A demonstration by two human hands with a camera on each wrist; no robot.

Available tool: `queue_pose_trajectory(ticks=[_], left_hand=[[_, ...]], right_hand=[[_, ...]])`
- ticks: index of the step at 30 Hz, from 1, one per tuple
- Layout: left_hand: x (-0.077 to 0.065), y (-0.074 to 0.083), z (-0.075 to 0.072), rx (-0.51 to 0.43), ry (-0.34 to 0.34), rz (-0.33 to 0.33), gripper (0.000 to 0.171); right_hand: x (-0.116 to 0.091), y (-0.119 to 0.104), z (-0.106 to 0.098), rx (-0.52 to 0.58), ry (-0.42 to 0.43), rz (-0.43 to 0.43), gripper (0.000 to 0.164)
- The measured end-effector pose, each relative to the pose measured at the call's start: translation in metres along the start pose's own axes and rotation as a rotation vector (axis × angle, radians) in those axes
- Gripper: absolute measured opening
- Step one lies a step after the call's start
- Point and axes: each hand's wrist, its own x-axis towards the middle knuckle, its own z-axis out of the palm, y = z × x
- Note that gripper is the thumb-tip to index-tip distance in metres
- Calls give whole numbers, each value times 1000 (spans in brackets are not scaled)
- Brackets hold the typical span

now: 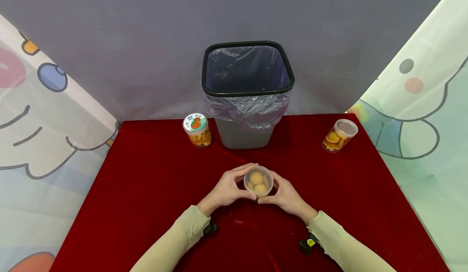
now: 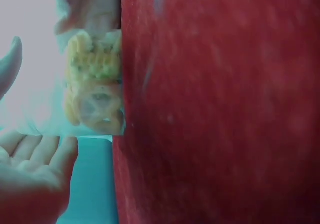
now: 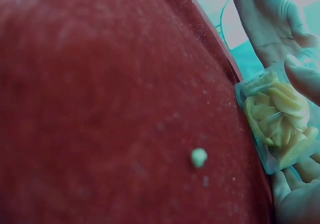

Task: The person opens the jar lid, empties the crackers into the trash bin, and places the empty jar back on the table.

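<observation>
A round clear plastic jar of cookies (image 1: 258, 181) with a translucent lid stands on the red cloth between my two hands. My left hand (image 1: 228, 187) holds its left side, thumb at the near edge and fingers round the far side. From the right, my right hand (image 1: 287, 194) holds the same jar, its thumb close to the left thumb. In the left wrist view the yellow cookies (image 2: 95, 83) show through the wall. The right wrist view shows the jar's base (image 3: 270, 166) at the cloth, with fingers beside it.
A grey trash bin (image 1: 243, 136) with a black rim and plastic liner stands behind the jar. Left of it is a cookie jar with a printed lid (image 1: 197, 129). Another cookie jar (image 1: 340, 136) leans at the right rear. One small pale crumb (image 3: 199, 157) lies on the cloth.
</observation>
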Motion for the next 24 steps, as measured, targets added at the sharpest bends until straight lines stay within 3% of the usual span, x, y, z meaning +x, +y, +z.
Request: queue_pose_trajectory(ticks=[7, 15, 19, 24], left_hand=[[-7, 7, 11, 69, 82, -30, 86], [-16, 16, 21, 263, 151, -51, 91], [-17, 17, 9, 252, 122, -42, 88], [-9, 14, -18, 188, -9, -11, 82]], right_hand=[[-1, 0, 0, 8, -3, -2, 94], [-5, 2, -2, -10, -2, -11, 91], [-5, 2, -1, -16, -5, -4, 91], [-3, 0, -1, -14, -3, 6, 91]])
